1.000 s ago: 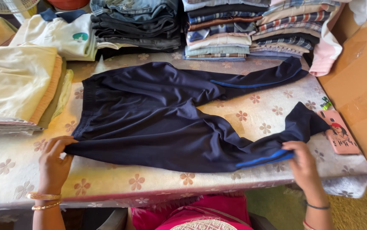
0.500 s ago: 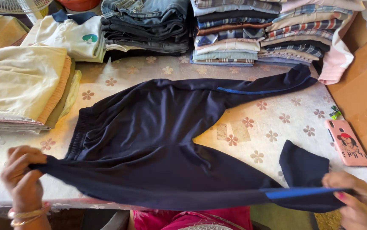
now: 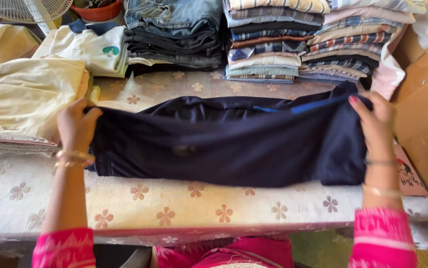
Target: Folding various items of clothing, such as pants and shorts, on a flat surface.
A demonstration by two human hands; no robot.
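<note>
The trousers [image 3: 233, 144] are now folded in half along their length. A second ago they lay spread open on the tabletop [image 3: 174, 208], with the near edge pinched at both ends; half a second ago that edge was lifted toward the person. Now it has been carried over to the far side, so the garment makes one long band across the tabletop, doubled over itself. The fold looks made but not yet let go, since both hands are on the cloth at its far corners.

The left hand [image 3: 76, 124] has its grip closed on the left end of the band, fingers curled over the top edge. The right hand [image 3: 375, 121] pinches the right end, thumb and fingers closed on the cloth near a blue stripe [image 3: 313, 105] that runs along the upper edge.

The trousers are dark navy, smooth and slightly glossy, a thin sports-type fabric with soft creases. The near fold line is rounded and fairly even.

Beyond them stand stacks of folded shirts [image 3: 273, 44] and jeans [image 3: 174, 32]; cream-coloured clothes [image 3: 25, 99] lie piled at the left, and a cardboard box [image 3: 427, 114] stands at the right.
</note>
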